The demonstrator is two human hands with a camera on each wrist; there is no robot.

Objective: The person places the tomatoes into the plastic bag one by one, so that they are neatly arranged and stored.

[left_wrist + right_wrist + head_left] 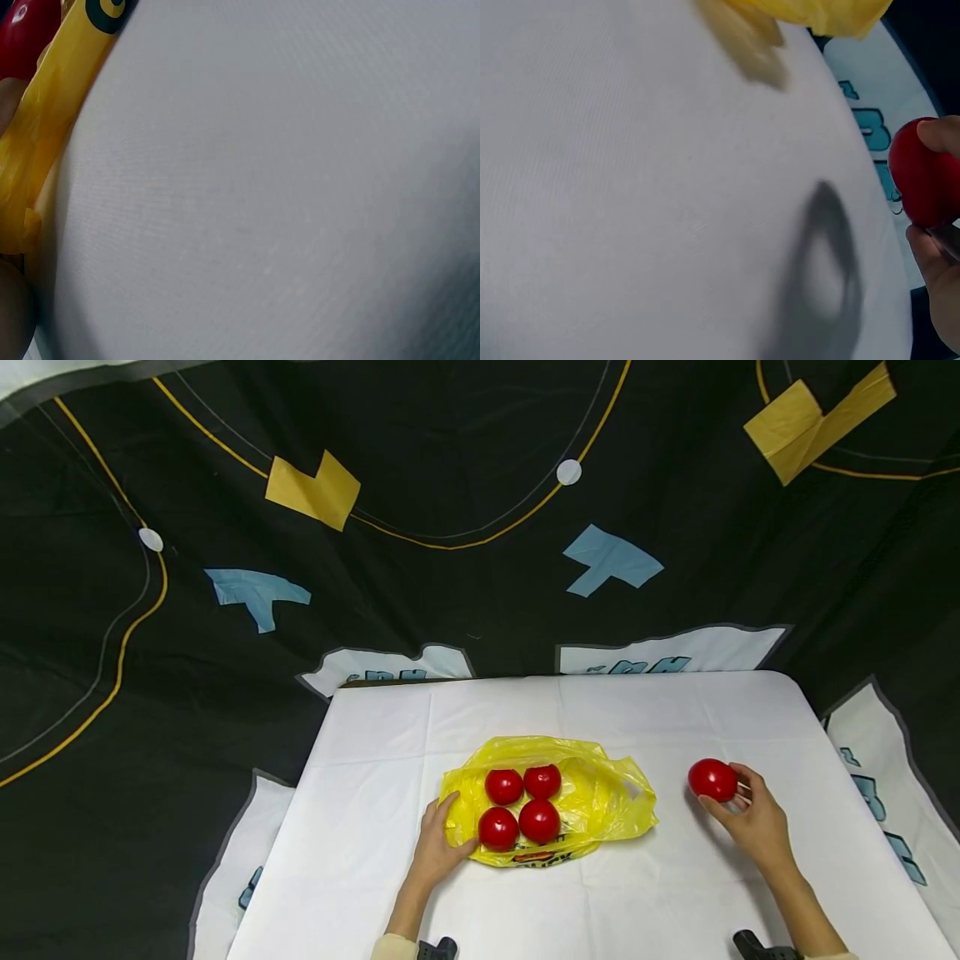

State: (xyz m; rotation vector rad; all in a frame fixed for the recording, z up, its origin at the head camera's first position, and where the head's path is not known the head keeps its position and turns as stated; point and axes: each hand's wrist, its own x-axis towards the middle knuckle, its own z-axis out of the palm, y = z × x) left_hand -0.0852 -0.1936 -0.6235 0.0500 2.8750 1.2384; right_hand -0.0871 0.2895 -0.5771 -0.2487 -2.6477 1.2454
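A yellow plastic bag (600,793) lies on the white-covered table, with several shiny red round fruits (539,821) grouped at its left part. My left hand (438,847) grips the bag's left edge, thumb near the front and fingers behind. In the left wrist view, a strip of the bag (52,97) runs between finger and thumb, beside a red fruit (26,34). To the right of the bag, my right hand (761,827) holds another red round fruit (712,779) between thumb and fingers. The right wrist view shows that fruit (922,176) raised off the table.
The white tabletop (675,902) spreads around the bag and between the hands. Behind it hangs a black cloth (450,602) with yellow lines and blue and yellow patches. White lettered pieces (675,652) border the table's far edge.
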